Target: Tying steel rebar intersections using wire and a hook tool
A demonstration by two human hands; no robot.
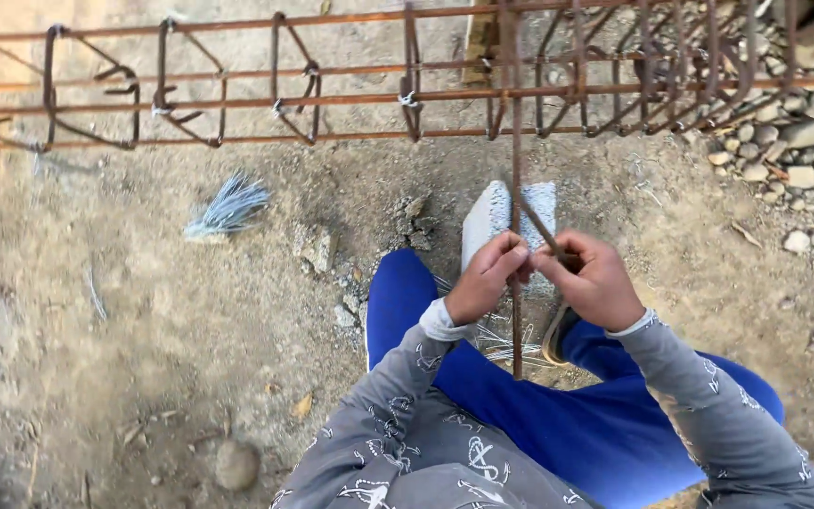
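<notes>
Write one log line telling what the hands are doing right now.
left hand: grips upright rusty bar | right hand: holds slanted rod against bar | rebar cage behind | wire bundle on ground

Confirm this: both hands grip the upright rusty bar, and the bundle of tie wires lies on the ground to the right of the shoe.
Not quite. In the head view the bundle of tie wires lies left of the shoe, not right. Both the left hand and right hand do grip the upright rusty bar.
</notes>
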